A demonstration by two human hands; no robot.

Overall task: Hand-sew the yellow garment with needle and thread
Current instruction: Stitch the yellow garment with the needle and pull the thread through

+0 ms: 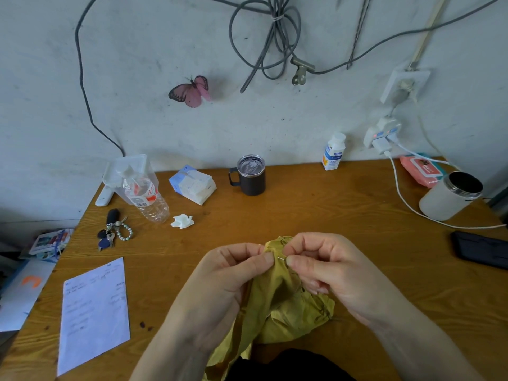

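The yellow garment is bunched up at the near edge of the wooden table, held up between both hands. My left hand pinches a fold of the cloth at its top between thumb and fingers. My right hand pinches a thin silver needle, whose tip shows between the two thumbs at the fold. The thread is too fine to make out.
On the table lie a printed sheet, keys with a bead bracelet, a plastic bottle, a crumpled tissue, a tissue pack, a dark mug, a white canister, a charging cable and a black phone.
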